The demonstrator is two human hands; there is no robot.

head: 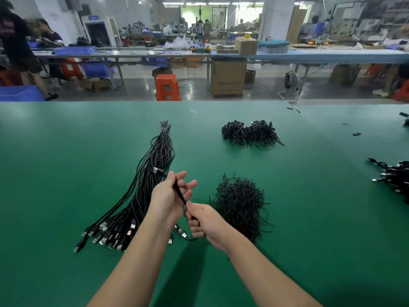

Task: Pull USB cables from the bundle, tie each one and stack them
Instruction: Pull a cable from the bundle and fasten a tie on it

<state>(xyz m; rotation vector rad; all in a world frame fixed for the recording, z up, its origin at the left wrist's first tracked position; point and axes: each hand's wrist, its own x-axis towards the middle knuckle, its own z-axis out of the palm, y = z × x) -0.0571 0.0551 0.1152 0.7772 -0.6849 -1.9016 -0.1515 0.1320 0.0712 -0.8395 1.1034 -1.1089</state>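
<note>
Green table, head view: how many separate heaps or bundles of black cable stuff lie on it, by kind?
Long bound USB cable bundle: 1
Loose twist-tie heap: 1
Stacked tied-cable pile: 1
Cable pile cut by the right edge: 1
Total: 4

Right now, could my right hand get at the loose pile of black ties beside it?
Probably yes. The right hand sits just left of the tie pile with bare green table between and nothing blocking. But it pinches the folded cable shared with the left hand, so it would need to let go.
</note>
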